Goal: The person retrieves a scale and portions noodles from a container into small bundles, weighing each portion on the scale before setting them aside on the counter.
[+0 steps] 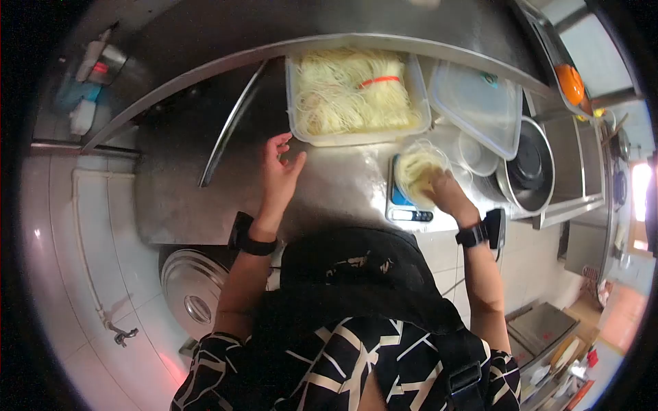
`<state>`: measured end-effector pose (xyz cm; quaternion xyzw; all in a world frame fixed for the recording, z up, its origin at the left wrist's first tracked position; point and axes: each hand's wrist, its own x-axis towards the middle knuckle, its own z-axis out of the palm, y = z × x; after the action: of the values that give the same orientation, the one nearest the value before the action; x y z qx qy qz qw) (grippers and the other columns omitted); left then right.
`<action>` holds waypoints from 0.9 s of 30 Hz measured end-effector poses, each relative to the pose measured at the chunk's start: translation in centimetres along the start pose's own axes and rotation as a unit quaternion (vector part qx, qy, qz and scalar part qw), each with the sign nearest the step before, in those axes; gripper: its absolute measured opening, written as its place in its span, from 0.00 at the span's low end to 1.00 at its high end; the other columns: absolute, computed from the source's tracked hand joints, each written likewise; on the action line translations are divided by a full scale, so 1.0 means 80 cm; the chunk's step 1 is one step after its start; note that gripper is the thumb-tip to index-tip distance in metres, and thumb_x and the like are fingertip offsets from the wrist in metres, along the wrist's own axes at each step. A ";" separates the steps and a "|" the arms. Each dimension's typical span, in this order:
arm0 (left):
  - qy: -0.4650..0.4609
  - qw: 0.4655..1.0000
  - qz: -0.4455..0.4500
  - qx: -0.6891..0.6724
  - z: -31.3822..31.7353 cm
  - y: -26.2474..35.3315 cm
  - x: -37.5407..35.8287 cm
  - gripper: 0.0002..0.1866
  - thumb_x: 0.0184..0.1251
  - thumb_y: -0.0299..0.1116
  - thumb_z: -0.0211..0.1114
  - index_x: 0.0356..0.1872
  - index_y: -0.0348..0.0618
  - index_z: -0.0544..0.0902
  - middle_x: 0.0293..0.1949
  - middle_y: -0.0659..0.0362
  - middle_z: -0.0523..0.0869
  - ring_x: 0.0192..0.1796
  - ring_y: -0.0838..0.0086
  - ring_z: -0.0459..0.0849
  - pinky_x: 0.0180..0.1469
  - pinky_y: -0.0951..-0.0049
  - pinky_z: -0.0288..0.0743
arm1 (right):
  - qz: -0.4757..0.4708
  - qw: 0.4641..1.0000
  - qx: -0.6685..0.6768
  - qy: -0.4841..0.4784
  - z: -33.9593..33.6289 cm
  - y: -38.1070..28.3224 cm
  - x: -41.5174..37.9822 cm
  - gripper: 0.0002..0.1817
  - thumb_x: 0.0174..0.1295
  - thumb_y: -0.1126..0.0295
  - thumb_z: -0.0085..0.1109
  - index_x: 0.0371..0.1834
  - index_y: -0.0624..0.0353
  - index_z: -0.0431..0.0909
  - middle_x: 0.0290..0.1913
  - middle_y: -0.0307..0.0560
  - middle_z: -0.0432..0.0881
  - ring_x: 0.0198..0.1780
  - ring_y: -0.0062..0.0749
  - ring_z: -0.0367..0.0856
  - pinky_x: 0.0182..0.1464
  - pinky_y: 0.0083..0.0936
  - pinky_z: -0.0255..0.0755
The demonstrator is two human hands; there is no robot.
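Note:
My right hand [451, 196] reaches into a round clear bowl [444, 152] of pale thin noodles [413, 170]. Its fingers are bunched against the noodles, slightly blurred, and the tips are hard to make out. The bowl stands on a blue kitchen scale [399, 194] with a small display at its front. My left hand [279, 172] is held over the counter, fingers apart and holding nothing, near the front left corner of a large plastic tub [356, 139]. Noodle bundles [336, 89] fill this tub, and a red band [379, 81] lies across one.
A clear lid [476, 103] leans right of the tub, beside round plastic containers [476, 156]. A dark pan [528, 168] stands farther right. A metal strip [233, 123] lies on the steel counter [181, 178] at left. A shelf edge [199, 75] crosses above. A round metal lid [195, 291] is below.

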<state>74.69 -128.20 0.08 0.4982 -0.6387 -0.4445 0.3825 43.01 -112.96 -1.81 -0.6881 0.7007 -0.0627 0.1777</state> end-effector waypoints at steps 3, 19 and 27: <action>0.031 0.995 0.085 0.039 0.006 -0.065 0.015 0.29 0.46 0.29 0.69 0.51 0.42 0.68 0.48 0.54 0.71 0.47 0.66 0.70 0.50 0.68 0.67 | 0.053 0.996 -0.012 -0.068 -0.052 -0.037 0.004 0.24 0.50 0.62 0.61 0.51 0.56 0.71 0.54 0.48 0.70 0.51 0.49 0.66 0.54 0.37 0.61; -0.039 0.992 0.027 -0.116 -0.025 0.004 0.064 0.09 0.59 0.28 0.61 0.39 0.37 0.76 0.34 0.56 0.81 0.34 0.80 0.78 0.34 0.80 0.72 | -0.018 0.998 0.053 0.036 0.006 -0.149 0.280 0.14 0.51 0.65 0.61 0.32 0.66 0.76 0.32 0.61 0.78 0.38 0.54 0.77 0.40 0.38 0.70; -0.074 0.975 0.211 0.008 0.012 0.028 0.141 0.41 0.45 0.33 0.71 0.62 0.44 0.59 0.59 0.46 0.64 0.61 0.56 0.63 0.62 0.61 0.57 | -0.033 0.950 0.310 -0.005 -0.094 -0.142 0.230 0.05 0.60 0.73 0.49 0.35 0.64 0.71 0.37 0.46 0.69 0.40 0.33 0.69 0.44 0.23 0.64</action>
<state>70.78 -138.78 2.47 0.3215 -0.7595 -0.3841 0.4151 51.35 -132.78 5.94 -0.6222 0.6228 -0.2795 0.3832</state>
